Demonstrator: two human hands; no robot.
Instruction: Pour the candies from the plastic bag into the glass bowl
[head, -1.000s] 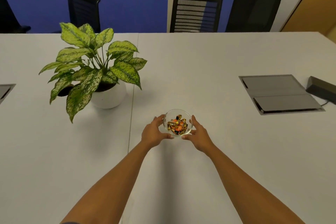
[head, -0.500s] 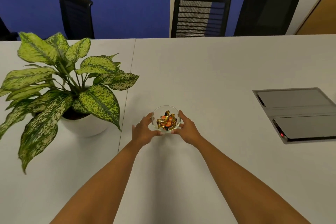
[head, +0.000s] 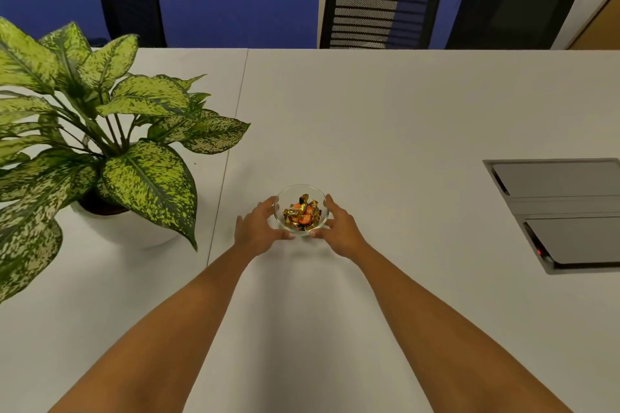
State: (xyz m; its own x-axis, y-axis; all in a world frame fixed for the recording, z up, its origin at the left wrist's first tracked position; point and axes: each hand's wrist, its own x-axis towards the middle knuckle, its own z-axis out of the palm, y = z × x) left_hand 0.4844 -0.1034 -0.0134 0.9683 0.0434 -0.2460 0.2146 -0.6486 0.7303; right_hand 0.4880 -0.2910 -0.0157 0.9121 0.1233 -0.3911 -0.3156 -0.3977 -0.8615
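A small clear glass bowl (head: pixel 299 189) stands on the white table (head: pixel 385 117) in the middle of the view. It holds a heap of wrapped candies (head: pixel 301 214) in gold, orange and dark foil. My left hand (head: pixel 258 228) cups the bowl's left side and my right hand (head: pixel 339 228) cups its right side, fingers curved around the glass and thumbs at its near edge. No plastic bag is in view.
A large potted plant (head: pixel 100 131) in a white pot (head: pixel 141 233) stands just left of the bowl, its leaves reaching close to my left hand. A grey cable hatch (head: pixel 563 211) is set into the table at the right. Black chairs (head: pixel 382 0) line the far edge.
The view has shifted closer to the table and leftwards, so the plant looms larger. Both hands have stayed cupped around the bowl.
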